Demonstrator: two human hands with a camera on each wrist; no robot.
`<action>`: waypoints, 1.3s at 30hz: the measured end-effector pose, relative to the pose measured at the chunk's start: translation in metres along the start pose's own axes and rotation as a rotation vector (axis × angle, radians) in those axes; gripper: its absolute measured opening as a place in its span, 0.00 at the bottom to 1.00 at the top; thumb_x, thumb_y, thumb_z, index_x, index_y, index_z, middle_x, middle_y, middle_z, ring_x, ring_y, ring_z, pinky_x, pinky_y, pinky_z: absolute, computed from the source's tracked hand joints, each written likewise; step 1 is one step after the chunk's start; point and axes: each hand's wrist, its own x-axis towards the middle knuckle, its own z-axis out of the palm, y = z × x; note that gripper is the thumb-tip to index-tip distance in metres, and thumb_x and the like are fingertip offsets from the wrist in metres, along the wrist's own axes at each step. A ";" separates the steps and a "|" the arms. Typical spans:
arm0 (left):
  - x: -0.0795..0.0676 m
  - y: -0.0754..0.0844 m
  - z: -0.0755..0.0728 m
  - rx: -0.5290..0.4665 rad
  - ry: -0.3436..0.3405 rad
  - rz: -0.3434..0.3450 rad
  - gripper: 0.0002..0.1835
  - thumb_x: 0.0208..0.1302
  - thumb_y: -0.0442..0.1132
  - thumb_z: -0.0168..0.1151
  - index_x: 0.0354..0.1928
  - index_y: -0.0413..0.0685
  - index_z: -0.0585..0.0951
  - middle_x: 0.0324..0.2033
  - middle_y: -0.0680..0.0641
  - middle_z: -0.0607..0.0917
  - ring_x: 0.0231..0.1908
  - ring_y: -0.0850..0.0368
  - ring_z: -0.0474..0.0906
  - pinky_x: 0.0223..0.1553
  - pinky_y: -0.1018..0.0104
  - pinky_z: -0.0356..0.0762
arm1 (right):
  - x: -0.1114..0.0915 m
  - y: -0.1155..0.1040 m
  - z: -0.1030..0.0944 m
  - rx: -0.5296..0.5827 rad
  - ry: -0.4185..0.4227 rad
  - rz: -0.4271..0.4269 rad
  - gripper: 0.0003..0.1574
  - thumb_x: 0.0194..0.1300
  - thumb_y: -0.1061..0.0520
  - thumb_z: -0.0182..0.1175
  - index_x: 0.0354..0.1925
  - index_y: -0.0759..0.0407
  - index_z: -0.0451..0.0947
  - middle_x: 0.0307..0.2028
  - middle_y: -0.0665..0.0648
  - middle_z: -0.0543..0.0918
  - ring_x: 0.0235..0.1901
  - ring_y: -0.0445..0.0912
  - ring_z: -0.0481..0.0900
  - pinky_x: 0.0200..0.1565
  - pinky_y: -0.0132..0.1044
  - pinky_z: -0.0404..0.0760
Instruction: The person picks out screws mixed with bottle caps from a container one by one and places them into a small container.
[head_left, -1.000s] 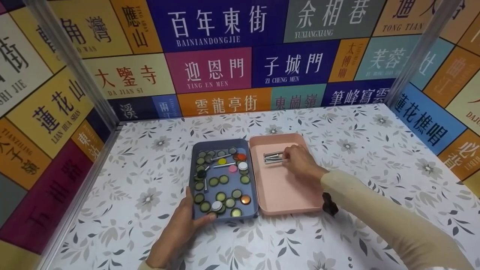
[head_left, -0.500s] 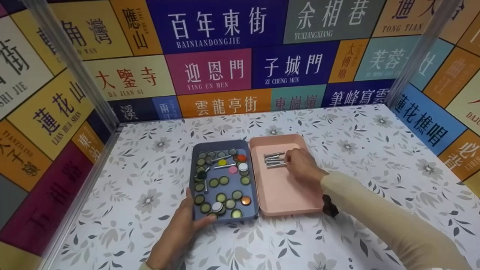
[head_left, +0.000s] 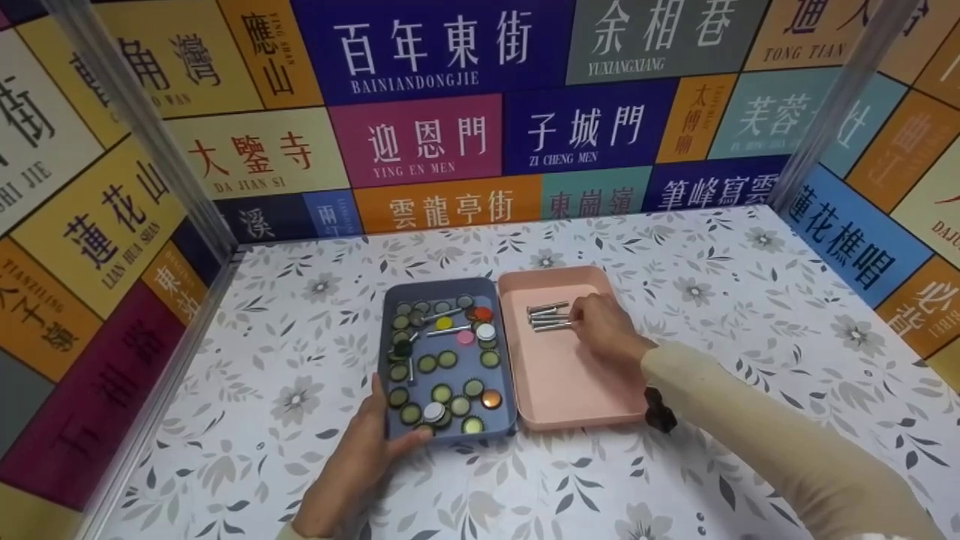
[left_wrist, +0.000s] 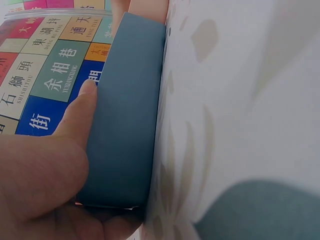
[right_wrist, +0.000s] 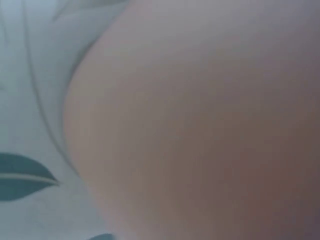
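My left hand (head_left: 367,435) grips the near left corner of a blue tray (head_left: 495,442). Its thumb (left_wrist: 82,107) lies over the near rim, and the fingers are along the left side. In the blue tray lie several bottle caps (head_left: 442,394) and a few silver screws (head_left: 448,330). To the right stands a pink tray (head_left: 570,397) with a small row of silver screws (head_left: 546,307) lying side by side. My right hand (head_left: 600,326), inside the pink tray, pinches the end of the nearest screw (head_left: 551,327). Its fingertips are partly hidden.
Both trays stand side by side on a table with a flower-patterned cover (head_left: 300,337). Printed sign panels (head_left: 420,142) close off the back and both sides. A dark object (head_left: 660,410) shows at my right wrist, beside the pink tray's near right corner.
My right hand has shifted slightly to the right, and more of the screws shows beside its fingertips. My left hand and both trays have stayed in place.
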 end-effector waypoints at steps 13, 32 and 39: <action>0.002 0.000 0.000 0.004 0.000 0.011 0.68 0.53 0.55 0.75 0.78 0.33 0.38 0.70 0.26 0.64 0.70 0.33 0.64 0.73 0.40 0.59 | 0.001 -0.003 -0.005 0.027 -0.041 0.032 0.06 0.64 0.66 0.63 0.39 0.67 0.85 0.39 0.64 0.87 0.42 0.55 0.80 0.50 0.50 0.80; 0.001 -0.003 0.000 0.032 0.007 0.031 0.67 0.54 0.55 0.74 0.77 0.30 0.38 0.70 0.25 0.64 0.70 0.32 0.65 0.72 0.40 0.59 | 0.000 -0.012 -0.003 0.031 0.041 -0.016 0.11 0.54 0.65 0.62 0.37 0.67 0.85 0.32 0.61 0.78 0.37 0.53 0.73 0.43 0.44 0.71; 0.000 -0.002 0.001 0.015 0.018 0.046 0.67 0.54 0.54 0.75 0.78 0.34 0.38 0.69 0.26 0.65 0.69 0.34 0.66 0.72 0.40 0.61 | 0.001 -0.023 0.000 0.022 0.031 -0.017 0.08 0.55 0.63 0.62 0.33 0.62 0.86 0.33 0.60 0.79 0.40 0.54 0.72 0.47 0.47 0.71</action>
